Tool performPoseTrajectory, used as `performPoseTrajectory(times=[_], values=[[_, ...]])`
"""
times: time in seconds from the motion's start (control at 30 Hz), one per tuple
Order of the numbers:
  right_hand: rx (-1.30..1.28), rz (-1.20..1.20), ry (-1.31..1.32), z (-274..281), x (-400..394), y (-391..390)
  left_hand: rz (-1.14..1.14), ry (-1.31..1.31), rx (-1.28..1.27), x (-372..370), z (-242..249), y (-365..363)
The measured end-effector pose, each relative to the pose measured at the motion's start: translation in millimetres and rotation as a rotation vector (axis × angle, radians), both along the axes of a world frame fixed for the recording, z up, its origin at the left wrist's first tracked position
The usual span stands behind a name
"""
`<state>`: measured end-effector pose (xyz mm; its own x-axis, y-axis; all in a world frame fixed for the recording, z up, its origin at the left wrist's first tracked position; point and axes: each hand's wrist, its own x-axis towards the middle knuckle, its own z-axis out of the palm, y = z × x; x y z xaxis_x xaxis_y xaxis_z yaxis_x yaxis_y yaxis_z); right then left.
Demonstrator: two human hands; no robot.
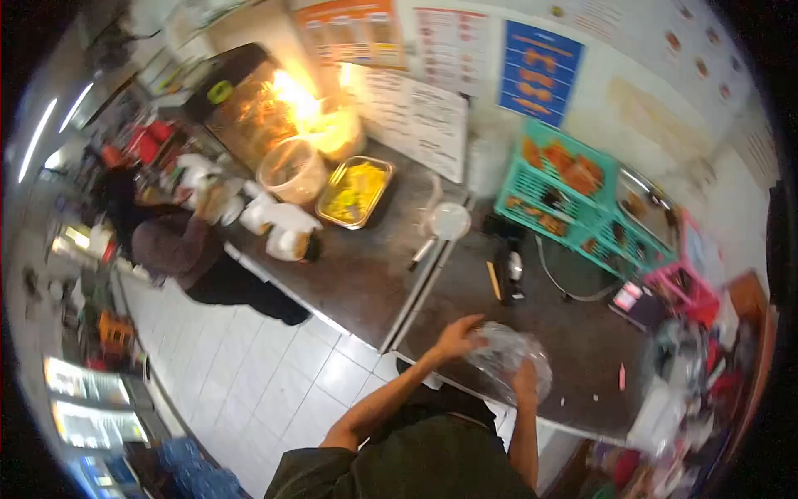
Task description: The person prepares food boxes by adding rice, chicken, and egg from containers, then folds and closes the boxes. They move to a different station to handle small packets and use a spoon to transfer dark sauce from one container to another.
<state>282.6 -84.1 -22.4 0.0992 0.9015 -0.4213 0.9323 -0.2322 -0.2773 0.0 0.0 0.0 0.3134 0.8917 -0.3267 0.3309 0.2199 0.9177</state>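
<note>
A crumpled, see-through plastic bag [505, 356] is between my two hands, just above the near edge of the dark counter. My left hand [460, 338] is at its left side, thumb and fingers curved around that edge. On the right side, my right hand [524, 381] grips the plastic, its fingers partly hidden by glare and blur. I see no contents inside the bag. Beyond it on the counter lie a yellow-handled tool [495, 281] and a dark object with a silvery part [515, 268].
Green baskets [519, 198] of food stand against the wall, beside a pink basket [687, 291]. Back left are a metal tray [384, 193] of yellow food, a clear tub [291, 170] and bright flames [295, 100]. A co-worker [179, 245] stands at left. Plastic bags [657, 412] crowd the right end.
</note>
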Motion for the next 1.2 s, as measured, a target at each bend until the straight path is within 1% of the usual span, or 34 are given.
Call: performPoseTrajectory(times=[0.03,0.07,0.1,0.17,0.2,0.23,0.3,0.33,0.37,0.43,0.47,0.5,0.57,0.67,0.77,0.83,0.87,0.9,0.97,1.0,1.03,1.07,1.1,1.13,1.2], values=[[-0.006,0.056,-0.018,4.6,18.1,11.7,0.088,-0.036,0.159,33.1,3.2,-8.9],[-0.044,0.015,-0.089,18.5,42.5,10.7,0.133,-0.077,0.172,58.7,3.9,-17.6],[-0.033,-0.035,0.062,-12.2,-109.4,31.8,0.14,0.099,0.253,-86.8,14.7,-4.5],[-0.088,0.143,0.006,29.7,-64.7,28.2,0.204,0.028,0.262,-56.9,13.3,-19.3],[-0.101,0.22,-0.032,51.7,-42.3,40.7,0.233,-0.002,0.268,-50.3,13.9,-16.9],[-0.033,0.259,0.064,67.3,-44.1,43.4,0.252,0.002,0.263,-65.3,16.6,-26.6],[0.104,0.33,0.264,94.7,-59.1,49.2,0.381,-0.16,0.136,-106.8,-30.6,-41.3],[0.115,0.296,0.424,108.3,-78.3,57.9,0.473,-0.211,0.044,-134.7,-37.4,-48.3],[0.121,0.264,0.585,121.8,-97.5,66.7,0.562,-0.264,-0.052,-162.7,-38.8,-56.4],[0.025,0.144,0.749,145.5,-145.0,85.2,0.839,-0.274,-0.191,-204.0,-13.6,-66.8],[0.091,0.225,0.729,137.6,-164.2,91.3,0.937,-0.333,-0.176,-223.0,-11.4,-72.3],[0.079,0.293,0.753,127.6,-187.0,103.9,1.035,-0.392,-0.16,-241.1,-11.6,-77.5],[0.053,0.429,0.798,111.6,-237.8,130.1,1.098,-0.394,-0.169,-280.9,-7.5,-80.3],[-0.029,0.591,0.91,156.2,-353.5,181.6,1.164,-0.411,-0.153,-332.5,-12.6,-76.7],[0.127,0.733,0.967,180.2,-484.5,250.0,1.193,-0.394,-0.134,-391.1,-20.8,-61.2],[0.319,0.755,0.858,190.0,-579.9,299.1,1.196,-0.442,-0.177,-437.0,-26.9,-57.1],[0.373,0.773,0.921,190.6,-628.2,324.5,1.222,-0.43,-0.17,-456.8,-7.5,-54.1],[0.422,0.805,0.978,188.1,-678.2,354.5,1.265,-0.443,-0.171,-473.9,-3.0,-56.6],[0.389,0.828,0.9,169.3,-771.3,415.2,1.349,-0.449,-0.166,-520.2,-2.2,-70.4],[0.416,0.877,0.849,153.0,-815.4,444.6,1.389,-0.392,-0.187,-541.2,-2.9,-79.5],[0.44,0.926,0.801,125.1,-851.6,470.6,1.43,-0.331,-0.207,-557.9,-4.7,-89.1],[0.408,1.027,0.697,64.9,-884.1,502.0,1.473,-0.347,-0.226,-571.6,-5.4,-97.2],[0.376,1.121,0.592,21.1,-910.2,524.5,1.513,-0.359,-0.244,-585.6,-5.6,-104.5],[0.295,1.148,0.325,17.0,-926.5,519.2,1.554,-0.373,-0.261,-598.7,-5.8,-108.0],[0.276,1.301,0.18,8.3,-936.4,515.6,1.587,-0.374,-0.266,-621.4,-5.0,-111.5]])
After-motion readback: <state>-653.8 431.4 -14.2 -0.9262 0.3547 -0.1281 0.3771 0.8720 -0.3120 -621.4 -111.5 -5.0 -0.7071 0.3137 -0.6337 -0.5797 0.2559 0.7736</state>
